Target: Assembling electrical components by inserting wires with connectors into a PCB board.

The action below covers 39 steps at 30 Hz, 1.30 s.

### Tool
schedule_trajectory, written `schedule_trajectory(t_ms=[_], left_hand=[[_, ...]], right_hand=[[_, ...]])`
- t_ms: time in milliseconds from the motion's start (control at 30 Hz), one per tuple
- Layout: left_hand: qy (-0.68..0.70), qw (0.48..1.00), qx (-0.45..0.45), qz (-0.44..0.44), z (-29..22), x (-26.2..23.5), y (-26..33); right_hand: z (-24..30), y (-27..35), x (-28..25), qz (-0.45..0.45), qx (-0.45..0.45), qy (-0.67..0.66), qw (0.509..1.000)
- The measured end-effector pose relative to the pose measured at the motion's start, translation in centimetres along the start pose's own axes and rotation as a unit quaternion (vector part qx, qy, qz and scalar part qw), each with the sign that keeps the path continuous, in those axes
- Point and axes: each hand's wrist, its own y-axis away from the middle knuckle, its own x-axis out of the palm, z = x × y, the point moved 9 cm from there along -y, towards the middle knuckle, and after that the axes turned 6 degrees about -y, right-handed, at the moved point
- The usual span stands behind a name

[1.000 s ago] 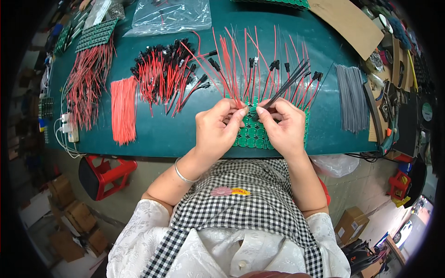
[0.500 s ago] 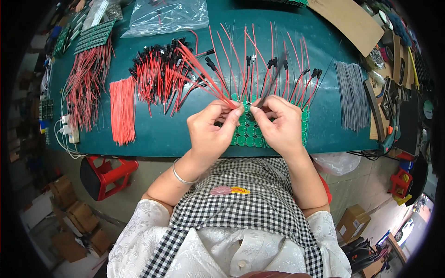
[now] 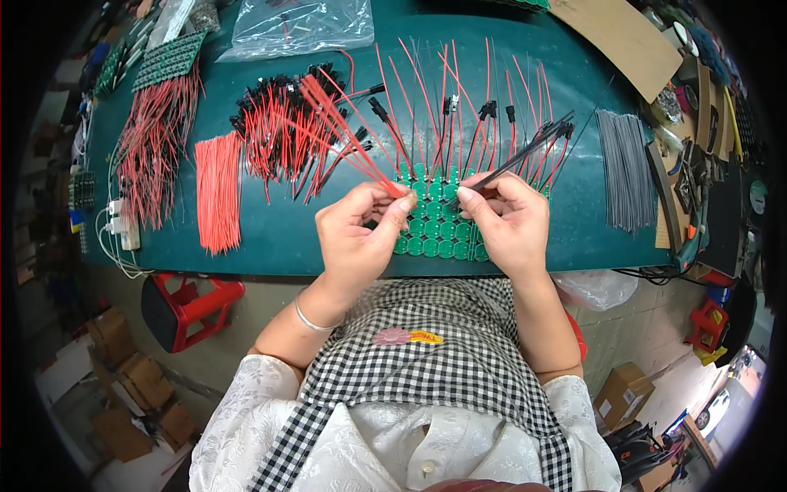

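Green circuit-board panel lies at twelve o'clock from the apron, between the left hand, its fingertips pinched on red wires toward eleven o'clock, and the right hand, pinched on black wires toward two o'clock, where good work probably needs steady fingertips and uncrossed bundles.

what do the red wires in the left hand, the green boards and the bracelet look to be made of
Red wires: probably plastic-sheathed metal, smooth-looking, given their even red colour; cores can't be made out. Green boards: likely circuit-board laminate, smooth-coated, from the even green face and repeated rounded sections. Bracelet: seemingly polished metal, from its silvery sheen.
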Motion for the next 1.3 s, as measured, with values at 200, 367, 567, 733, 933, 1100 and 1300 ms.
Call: schedule_trajectory(t_ms=[200, 367, 567, 733, 933, 1100, 1300], left_hand=[[0.010, 1.000, -0.007, 0.025, 0.1, 1.5, 0.3], [0.002, 0.999, 0.034, 0.031, -0.3, 3.4, -0.2], [-0.055, 0.998, 0.043, -0.007, 0.3, 3.1, -1.0], [-0.075, 0.996, 0.049, -0.008, 0.3, 3.3, -0.9], [-0.107, 0.992, 0.067, -0.001, -0.1, 3.4, -0.9], [-0.104, 0.991, 0.090, -0.006, -0.4, 3.4, -0.8], [-0.112, 0.989, 0.095, -0.006, -0.5, 3.5, -0.9]], right_hand=[[-0.2, 0.2, -0.3, -0.011, 0.014, 0.010, 1.000], [-0.1, 0.1, -0.8, 0.010, -0.006, 0.068, 0.998], [-0.4, 0.2, -1.0, -0.012, -0.011, 0.047, 0.999], [-0.6, 0.2, -1.2, -0.016, -0.011, 0.032, 0.999], [-0.8, 0.3, -1.3, -0.014, -0.012, 0.032, 0.999], [-0.6, 0.2, -1.3, -0.013, -0.015, 0.023, 1.000], [-0.8, 0.4, -1.6, -0.023, 0.006, 0.008, 1.000]])
